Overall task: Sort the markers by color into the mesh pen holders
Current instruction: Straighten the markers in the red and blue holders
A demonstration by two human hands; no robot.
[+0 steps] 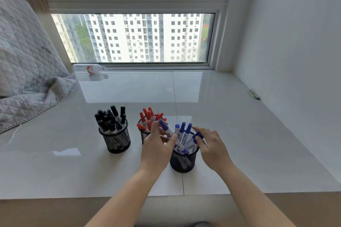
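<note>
Sorting — judged nearly finished. Three mesh holders are standing on the white counter [239,134], each carrying one colour only.

- Left holder [118,142]: black markers [110,120], caps up, packed full.
- Middle holder [144,135]: red markers [148,116], partly hidden behind the left hand.
- Near holder [182,162]: blue markers [182,131], white barrels with blue caps, leaning loosely.

The left hand [156,149] is pinching one blue marker [166,129] in its grip, the barrel slanting down into the near holder. The right hand [212,147] is closing its fingers on another blue cap [198,136] at the holder's right rim. No loose markers are showing beside the holders; only seating these two seems left. Two pens [254,94] are lying by the far right wall — colour unclear.
</note>
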